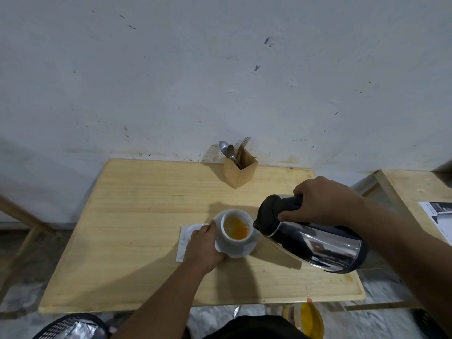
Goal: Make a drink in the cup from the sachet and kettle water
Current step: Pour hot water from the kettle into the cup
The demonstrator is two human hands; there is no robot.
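A white cup (pixel 227 237) stands on a white saucer (pixel 241 252) in the middle of the wooden table (pixel 137 216). Orange liquid fills the cup's bottom. My right hand (pixel 320 201) grips the black handle of a steel kettle (pixel 315 243), which is tilted with its spout at the cup's right rim. My left hand (pixel 203 248) holds the saucer's left edge. A white sachet (pixel 187 234) lies flat under my left hand, partly hidden.
A wooden cutlery box (pixel 241 171) with spoons and forks stands at the table's back edge by the wall. A second table (pixel 413 192) with a printed sheet (pixel 437 216) is at the right. A yellow-lidded container (pixel 310 319) and a black basket (pixel 71 326) sit below the front edge.
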